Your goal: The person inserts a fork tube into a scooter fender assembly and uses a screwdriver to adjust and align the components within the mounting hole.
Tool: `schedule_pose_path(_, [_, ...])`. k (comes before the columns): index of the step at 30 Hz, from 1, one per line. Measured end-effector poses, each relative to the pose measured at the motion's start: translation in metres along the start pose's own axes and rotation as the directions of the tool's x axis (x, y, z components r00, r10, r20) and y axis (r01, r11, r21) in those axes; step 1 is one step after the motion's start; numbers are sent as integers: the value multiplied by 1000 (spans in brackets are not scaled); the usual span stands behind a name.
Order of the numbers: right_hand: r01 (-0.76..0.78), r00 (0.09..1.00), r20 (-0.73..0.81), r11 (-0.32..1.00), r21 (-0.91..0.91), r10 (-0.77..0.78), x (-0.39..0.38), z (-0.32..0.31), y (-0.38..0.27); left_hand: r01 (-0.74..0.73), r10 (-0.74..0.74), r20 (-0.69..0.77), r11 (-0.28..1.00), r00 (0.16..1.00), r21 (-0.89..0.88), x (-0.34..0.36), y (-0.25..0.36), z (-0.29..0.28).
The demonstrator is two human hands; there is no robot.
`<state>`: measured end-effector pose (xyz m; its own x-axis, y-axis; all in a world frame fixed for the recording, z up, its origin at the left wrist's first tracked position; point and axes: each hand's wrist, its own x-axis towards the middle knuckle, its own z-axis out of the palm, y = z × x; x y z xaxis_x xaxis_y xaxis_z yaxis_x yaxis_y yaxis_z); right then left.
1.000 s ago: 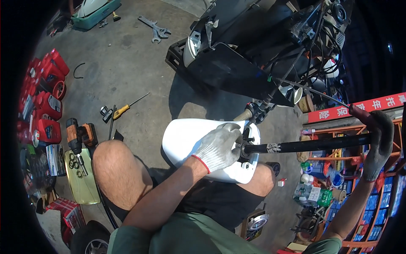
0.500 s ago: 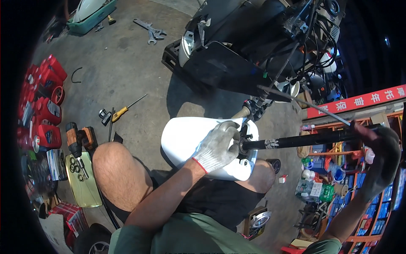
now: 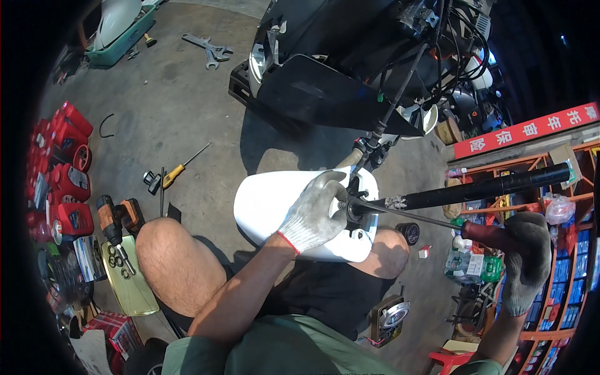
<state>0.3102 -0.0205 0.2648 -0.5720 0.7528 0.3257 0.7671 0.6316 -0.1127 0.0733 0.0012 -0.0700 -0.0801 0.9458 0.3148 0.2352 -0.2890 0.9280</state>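
A white front fender (image 3: pixel 259 203) lies across my lap, with a black fork stem (image 3: pixel 475 192) rising from it toward the right. My left hand (image 3: pixel 317 212), in a pale work glove with a red cuff, closes its fingers at the stem's lower end. In my right hand (image 3: pixel 526 259), also gloved, is the dark red handle of a long screwdriver (image 3: pixel 412 217). Its shaft runs beside the stem, and its tip meets the ring area at the stem's base, close to my left fingers. The exact contact point is partly hidden.
A partly stripped scooter (image 3: pixel 325 94) stands ahead. On the floor at left are a yellow screwdriver (image 3: pixel 174 175), a cordless drill (image 3: pixel 112 219), a tray (image 3: pixel 134 290) with rings, and red jugs (image 3: pixel 72 181). Wrenches (image 3: pixel 208 48) lie farther off; orange shelves (image 3: pixel 562 325) stand at right.
My right hand has come down and left, bringing the screwdriver from above the stem to its base. My left hand keeps its place on the stem. The view has shifted slightly.
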Motion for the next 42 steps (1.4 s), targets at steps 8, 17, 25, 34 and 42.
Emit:
schedule_pose_path(8, [-4, 998, 60, 1000, 8, 4, 13, 6, -6, 14, -14, 2, 1000, 1000, 25, 0, -2, 2])
schedule_pose_path(17, [-4, 997, 73, 1000, -6, 5, 22, 6, -9, 23, -23, -12, 1000, 1000, 2, -2, -9, 6])
schedule_pose_path(25, [-85, 977, 179, 980, -180, 117, 58, 5, -38, 5, -4, -40, 1000, 999, 16, -3, -9, 9])
schedule_pose_path(34, [92, 889, 451, 931, -353, 83, 100, -4, -55, -142, 144, -190, 990, 971, 25, -3, -8, 12])
schedule_pose_path(42, [525, 839, 416, 723, -450, -351, 101, 7, -43, -144, 141, -176, 990, 974, -6, -6, -12, 12])
